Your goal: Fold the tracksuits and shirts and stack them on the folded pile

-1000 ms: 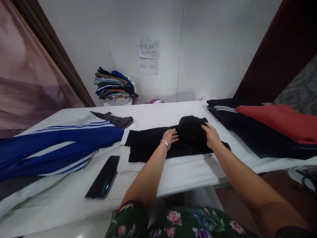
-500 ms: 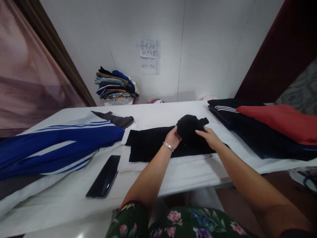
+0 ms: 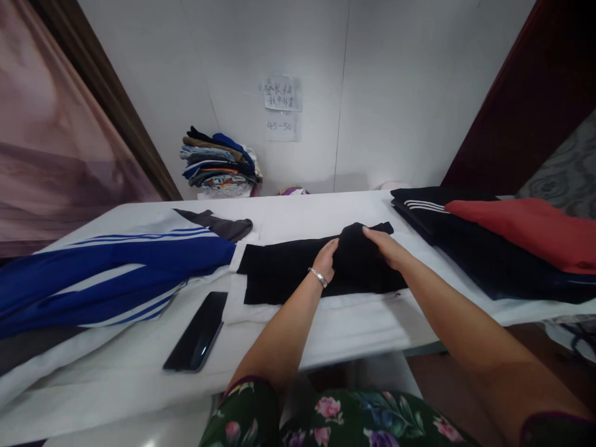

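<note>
A black garment [image 3: 284,270] lies stretched from left to right over a white cloth on the table; its exact kind does not show. My left hand [image 3: 326,261], with a silver bracelet at the wrist, grips a raised fold near the garment's middle, thumb on top. My right hand [image 3: 384,245] holds the same bunched part from the right side, its thumb on top and the other fingers hidden behind the fabric. A short flap of black cloth sticks out just beyond the right hand.
Left on the white table [image 3: 298,214] lie blue striped clothing [image 3: 116,267], a dark grey garment [image 3: 233,228] and a black phone [image 3: 198,335]. Dark garments [image 3: 465,248] with a red one [image 3: 526,226] on top are at right. Folded clothes [image 3: 221,161] are stacked by the wall.
The lifted fold of the black garment has come down flatter onto the rest. My right hand has moved slightly up and left, and both hands keep hold of the cloth.
</note>
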Demonstrator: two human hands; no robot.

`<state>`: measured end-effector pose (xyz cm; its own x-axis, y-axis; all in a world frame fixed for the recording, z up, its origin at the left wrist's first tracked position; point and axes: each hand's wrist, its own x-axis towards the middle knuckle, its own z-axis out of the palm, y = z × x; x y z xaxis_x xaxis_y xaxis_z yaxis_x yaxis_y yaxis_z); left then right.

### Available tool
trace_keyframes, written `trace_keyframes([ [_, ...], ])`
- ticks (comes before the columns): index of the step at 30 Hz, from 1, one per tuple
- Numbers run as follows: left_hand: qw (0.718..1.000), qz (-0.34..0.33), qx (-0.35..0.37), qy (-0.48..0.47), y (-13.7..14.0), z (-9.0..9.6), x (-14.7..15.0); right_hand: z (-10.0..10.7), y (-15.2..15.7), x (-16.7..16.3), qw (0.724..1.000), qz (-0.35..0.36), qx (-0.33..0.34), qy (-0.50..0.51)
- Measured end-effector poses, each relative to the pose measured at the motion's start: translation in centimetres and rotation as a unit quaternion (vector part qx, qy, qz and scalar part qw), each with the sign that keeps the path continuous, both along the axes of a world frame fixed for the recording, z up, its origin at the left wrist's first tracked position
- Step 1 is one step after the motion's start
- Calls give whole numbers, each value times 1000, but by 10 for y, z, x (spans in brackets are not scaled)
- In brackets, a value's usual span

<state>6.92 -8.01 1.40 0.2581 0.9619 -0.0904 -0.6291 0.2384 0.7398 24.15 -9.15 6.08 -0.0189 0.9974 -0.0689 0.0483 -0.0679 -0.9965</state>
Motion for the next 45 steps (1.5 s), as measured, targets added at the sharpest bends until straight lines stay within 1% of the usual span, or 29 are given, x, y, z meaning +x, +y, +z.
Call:
trace_keyframes([
  [2,1000,18,1,24,2,-3,1,5,3,-5,999,-37,23,30],
  [5,994,70,-45,65,6,-9,2,12,3,-10,988,-78,85,105],
  [6,992,75,-63,79,7,-11,2,13,2,-10,984,-82,102,122],
  [8,989,63,-88,103,8,-14,2,15,0,-11,980,-96,119,130],
  [10,987,53,-97,114,9,-16,2,16,0,-11,978,-115,126,123],
  [13,987,55,-102,111,9,-15,2,19,2,-9,974,-137,139,112],
  [16,989,57,-105,89,11,-10,1,22,4,-6,970,-151,144,123],
  [18,992,45,-99,57,10,-6,1,23,5,-3,969,-156,132,138],
  [21,994,-3,-102,32,7,-1,0,23,4,1,971,-150,114,146],
  [24,994,-3,-90,64,-1,5,0,21,3,1,976,-132,113,134],
  [25,995,-11,-78,58,-3,8,0,20,3,0,979,-116,112,128],
  [27,996,-66,-56,9,-8,11,-1,19,3,-5,987,-54,103,109],
  [28,994,-95,-52,-22,-9,12,-2,18,3,-7,991,-18,97,95],
  [29,991,-112,-56,-46,-9,12,-3,17,4,-10,993,9,91,78],
  [30,989,-110,-71,-63,-8,11,-5,16,4,-12,995,19,86,57],
  [31,988,-93,-95,-75,-5,9,-6,14,5,-14,996,11,81,32],
  [33,984,-42,-148,-94,2,3,-10,8,8,-17,995,-30,88,-26],
  [35,978,-11,-181,-107,8,-4,-13,0,9,-19,986,-54,133,-89],
  [37,977,-16,-185,-106,13,-7,-15,-10,7,-22,968,-34,194,-155],
  [38,978,-21,-183,-96,14,-7,-16,-15,5,-24,959,-11,212,-186],
  [39,980,-22,-181,-82,15,-7,-17,-20,3,-26,953,17,215,-215],
  [42,983,0,-184,1,19,-2,-23,-30,-4,-33,940,92,180,-275],
  [44,980,37,-169,95,22,1,-30,-34,-7,-35,933,114,164,-299],
  [45,976,73,-146,146,25,2,-34,-35,-8,-36,929,120,163,-309],
])
